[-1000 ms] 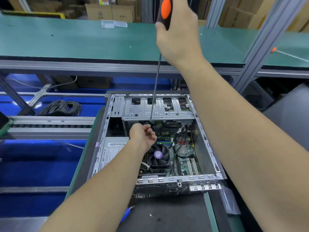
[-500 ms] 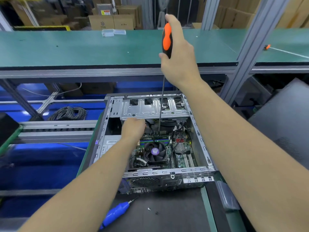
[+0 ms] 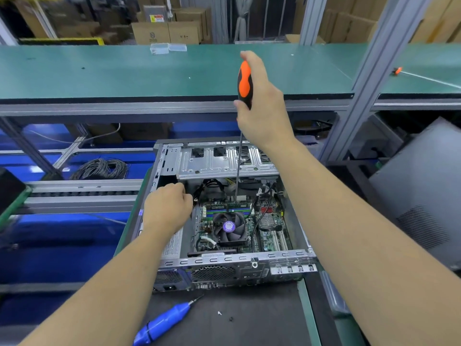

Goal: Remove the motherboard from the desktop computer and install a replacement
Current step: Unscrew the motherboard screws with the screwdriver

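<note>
The right hand [image 3: 264, 113] gripped the screwdriver [image 3: 244, 82] upright over the motherboard [image 3: 270, 221]; the left hand [image 3: 167, 211], fingers curled, grip unclear, reached inside the computer case [image 3: 224, 260].

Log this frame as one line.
right hand: grips long orange-and-black screwdriver, tip down on green motherboard | left hand: inside open grey metal computer case | blue electric screwdriver: idle
</note>
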